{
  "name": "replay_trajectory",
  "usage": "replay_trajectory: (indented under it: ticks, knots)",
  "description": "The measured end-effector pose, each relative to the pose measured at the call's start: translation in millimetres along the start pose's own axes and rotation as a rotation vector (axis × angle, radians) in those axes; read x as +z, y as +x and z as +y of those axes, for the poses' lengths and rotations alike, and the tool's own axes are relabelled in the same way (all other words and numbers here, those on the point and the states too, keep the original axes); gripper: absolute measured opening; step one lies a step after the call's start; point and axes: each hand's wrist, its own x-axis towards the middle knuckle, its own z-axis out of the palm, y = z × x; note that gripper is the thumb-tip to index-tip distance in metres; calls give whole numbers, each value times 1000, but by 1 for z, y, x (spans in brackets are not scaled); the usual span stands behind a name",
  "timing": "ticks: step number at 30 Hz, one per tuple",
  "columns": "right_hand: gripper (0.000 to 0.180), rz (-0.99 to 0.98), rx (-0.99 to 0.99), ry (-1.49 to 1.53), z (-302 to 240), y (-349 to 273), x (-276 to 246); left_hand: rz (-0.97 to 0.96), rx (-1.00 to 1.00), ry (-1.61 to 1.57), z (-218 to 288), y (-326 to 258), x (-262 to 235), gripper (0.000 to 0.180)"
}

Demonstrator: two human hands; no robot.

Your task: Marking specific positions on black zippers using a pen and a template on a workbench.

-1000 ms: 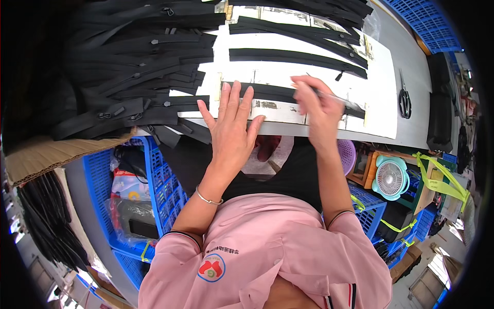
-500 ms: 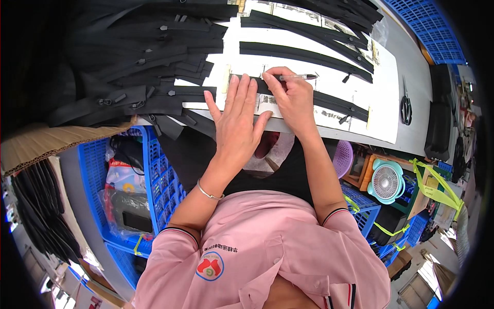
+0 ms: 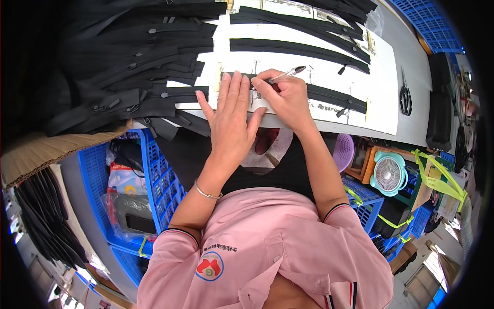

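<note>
Clearly the left hand (image 3: 231,121) lies flat, fingers spread, pinning a limp black zipper strip (image 3: 329,95) near the tabletop's (image 3: 406,131) front edge; the right hand (image 3: 288,98) pinches a light pen (image 3: 285,74).

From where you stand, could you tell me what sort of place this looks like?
Probably a garment or zipper workshop. Heaps of black zippers cover the white worktable, scissors lie on it, and blue plastic crates of stock stand beneath.
</note>
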Motion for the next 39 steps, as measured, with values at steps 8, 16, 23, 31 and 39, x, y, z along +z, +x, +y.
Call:
replay_trajectory:
  ticks: [8,16,23,31,39]
  knots:
    - [15,-89,67,83,-3,-4,-11,-32,-9,15,-3,0,1,67]
    - [12,364,227,123,27,-24,-80,-70,-2,27,0,1,-1,68]
    - [15,335,194,61,33,-26,-77,-67,106,-81,38,10,11,67]
    - [16,248,253,-68,28,-26,-80,-120,176,-134,60,13,35,54]
    - [15,279,111,-24,37,-32,-81,-123,191,-117,57,13,36,53]
